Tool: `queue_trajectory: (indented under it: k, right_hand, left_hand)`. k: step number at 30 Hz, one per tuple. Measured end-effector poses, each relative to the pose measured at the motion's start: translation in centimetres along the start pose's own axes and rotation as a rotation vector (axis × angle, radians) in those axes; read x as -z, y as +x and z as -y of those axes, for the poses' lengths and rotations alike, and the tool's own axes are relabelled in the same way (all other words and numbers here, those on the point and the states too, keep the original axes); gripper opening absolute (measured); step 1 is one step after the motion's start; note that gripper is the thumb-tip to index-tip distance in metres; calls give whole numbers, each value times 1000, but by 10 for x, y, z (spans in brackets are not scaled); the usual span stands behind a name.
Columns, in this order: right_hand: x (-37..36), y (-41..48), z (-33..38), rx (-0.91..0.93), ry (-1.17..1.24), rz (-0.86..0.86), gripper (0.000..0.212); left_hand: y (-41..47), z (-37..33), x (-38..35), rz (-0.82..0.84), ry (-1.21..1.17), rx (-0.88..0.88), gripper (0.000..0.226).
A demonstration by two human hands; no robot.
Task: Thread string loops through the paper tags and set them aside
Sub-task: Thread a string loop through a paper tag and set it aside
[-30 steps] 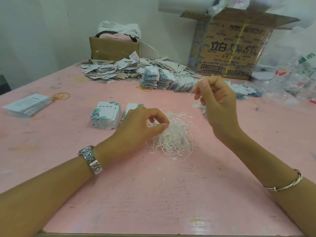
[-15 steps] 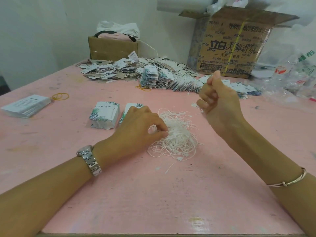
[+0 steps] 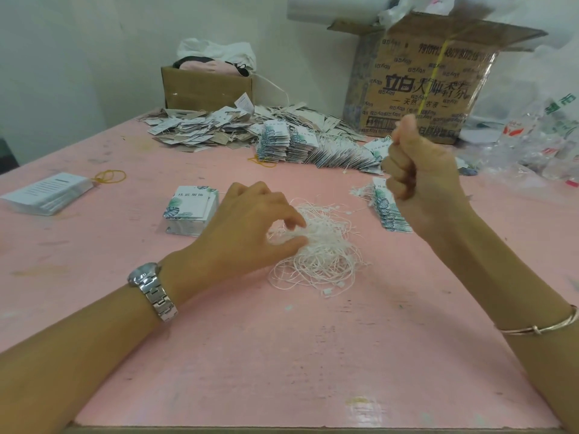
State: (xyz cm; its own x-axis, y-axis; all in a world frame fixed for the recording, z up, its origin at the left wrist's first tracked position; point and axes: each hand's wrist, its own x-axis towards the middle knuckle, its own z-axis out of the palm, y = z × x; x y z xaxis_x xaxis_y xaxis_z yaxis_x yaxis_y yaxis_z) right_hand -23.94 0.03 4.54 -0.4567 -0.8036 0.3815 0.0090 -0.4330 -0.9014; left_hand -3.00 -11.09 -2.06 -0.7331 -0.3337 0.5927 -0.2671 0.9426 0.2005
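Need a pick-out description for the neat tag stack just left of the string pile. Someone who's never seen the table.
Start at the pink table and find the tangle of white string loops at its middle. Directly left of it, partly behind the left hand, sits the squared-up tag stack. Unlike the fanned tags farther back and the plain white card stack at the left edge, its top shows green leaf corners.

A: Free room?
B: Bare pink table (image 3: 282, 355) near the front edge, open across. Also a bare strip between the white card stack (image 3: 47, 192) at left and the tag stack (image 3: 191, 211).
A: Blocks?
B: String pile (image 3: 319, 245) at center, tag row (image 3: 388, 211) just right of it, tag heap (image 3: 250, 133) and cardboard boxes (image 3: 432, 89) at the back.
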Motion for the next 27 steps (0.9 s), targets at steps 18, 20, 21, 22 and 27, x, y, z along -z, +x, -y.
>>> queue_trajectory:
  k: [18, 20, 21, 22, 27]
  right_hand:
    - [-24, -22, -34, -121, -371, 405, 18]
    - [-24, -21, -35, -134, -337, 408, 15]
    - [-23, -21, -35, -146, -315, 406, 14]
    - [-23, -20, -35, -158, -295, 401, 13]
    - [-21, -17, -36, -170, -254, 312, 9]
  left_hand:
    - [3, -18, 9, -311, -197, -6, 14]
    - [3, -19, 13, -302, -186, -5, 11]
    - [4, -18, 18, -289, -141, -22, 12]
    - [5, -15, 23, -267, -42, -56, 15]
    - [11, 7, 53, -33, 449, -105, 35]
